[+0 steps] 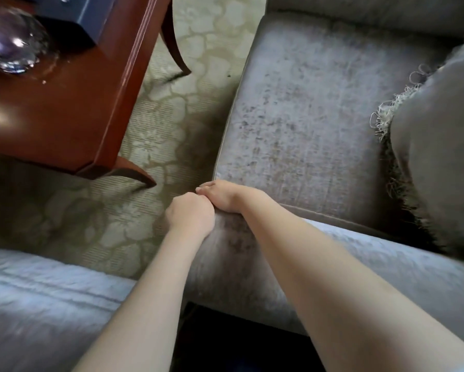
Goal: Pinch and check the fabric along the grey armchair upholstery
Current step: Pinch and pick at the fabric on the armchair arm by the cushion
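The grey armchair (306, 103) fills the right half of the view, its mottled seat cushion facing up and its armrest (233, 253) running toward me. Both my hands meet at the front end of that armrest. My left hand (190, 213) is curled over the armrest's front corner, fingers bent down onto the fabric. My right hand (223, 194) lies beside it, fingers curled over the edge where the armrest meets the seat. Both seem to pinch the upholstery; the fingertips are hidden.
A reddish wooden side table (64, 108) with curved legs stands at the left, bearing a purple glass ball (13, 41) and a dark box (86, 14). A fringed grey cushion (437, 157) lies on the seat's right. Patterned carpet (155, 130) lies between. Another grey upholstered piece (43, 304) sits at lower left.
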